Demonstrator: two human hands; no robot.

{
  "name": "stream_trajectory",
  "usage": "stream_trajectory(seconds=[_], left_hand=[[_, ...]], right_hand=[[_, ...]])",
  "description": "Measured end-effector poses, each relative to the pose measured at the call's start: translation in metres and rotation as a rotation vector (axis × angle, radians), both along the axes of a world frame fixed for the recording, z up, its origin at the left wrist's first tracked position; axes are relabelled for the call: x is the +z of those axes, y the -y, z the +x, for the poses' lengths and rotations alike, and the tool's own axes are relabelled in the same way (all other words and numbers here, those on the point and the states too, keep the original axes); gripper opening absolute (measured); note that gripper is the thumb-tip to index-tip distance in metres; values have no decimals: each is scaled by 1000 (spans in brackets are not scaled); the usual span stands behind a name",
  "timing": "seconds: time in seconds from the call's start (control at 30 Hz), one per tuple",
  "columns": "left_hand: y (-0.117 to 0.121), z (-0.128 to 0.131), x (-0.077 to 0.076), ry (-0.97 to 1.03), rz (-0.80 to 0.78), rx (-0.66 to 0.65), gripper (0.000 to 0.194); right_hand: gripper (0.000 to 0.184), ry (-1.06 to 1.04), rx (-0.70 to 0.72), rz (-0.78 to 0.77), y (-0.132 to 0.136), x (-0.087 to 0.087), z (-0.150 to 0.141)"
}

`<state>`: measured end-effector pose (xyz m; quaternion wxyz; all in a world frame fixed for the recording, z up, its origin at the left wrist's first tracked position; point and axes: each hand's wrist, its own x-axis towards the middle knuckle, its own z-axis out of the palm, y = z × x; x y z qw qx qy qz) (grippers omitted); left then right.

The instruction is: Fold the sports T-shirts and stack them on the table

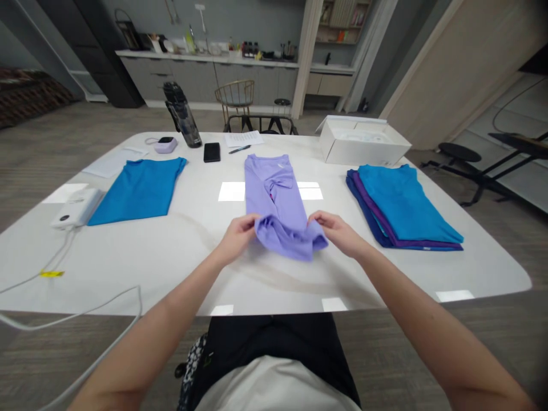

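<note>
A lavender shirt (278,188) lies lengthwise on the white table, folded into a narrow strip with a sleeve laid across it. Its near end is lifted and curls up between my hands. My left hand (240,235) pinches the left corner of that end, thumb against fingers. At the right corner, my right hand (336,231) grips the cloth the same way. To the left lies a flat blue shirt (139,189). Over on the right is a stack of folded shirts (406,205), bright blue on top, with purple and navy layers beneath.
On the white table (205,257), a power strip (77,208) with trailing cables sits at left. Behind the shirts stand a dark water bottle (183,117), a black phone (212,152), a pen (240,149), a paper sheet (244,138) and an open white box (363,142).
</note>
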<state>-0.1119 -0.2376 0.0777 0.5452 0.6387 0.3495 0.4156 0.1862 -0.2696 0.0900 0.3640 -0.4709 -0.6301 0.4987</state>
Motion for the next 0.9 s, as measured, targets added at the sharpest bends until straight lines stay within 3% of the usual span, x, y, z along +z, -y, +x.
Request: stream_trajectory(seconds=[0.03,0.1,0.2,0.27,0.37,0.47,0.7,0.9], left_hand=[[-17,6,1,116,-78,103,25],[-50,15,-2,266,-285,158,35],[-88,23,-15,253,-595,119,43],[-103,26,-29,162,-656,189,40],[-116,30,-45,51,-606,360,37],[-125,33,-53,30,-533,438,34],[-151,34,-44,187,-232,360,42],[-196,40,-19,270,-189,362,38]], right_hand=[[28,-64,-96,-7,-21,-3,-2],[34,-86,-250,-47,-61,-14,-6],[46,162,-344,-142,-107,-36,-11],[50,400,-410,-113,-126,-49,-14],[37,678,-475,-29,-141,-60,-19],[24,738,-457,7,-146,-62,-19],[34,344,-422,249,-156,-54,-12],[38,90,-446,257,-202,-35,-15]])
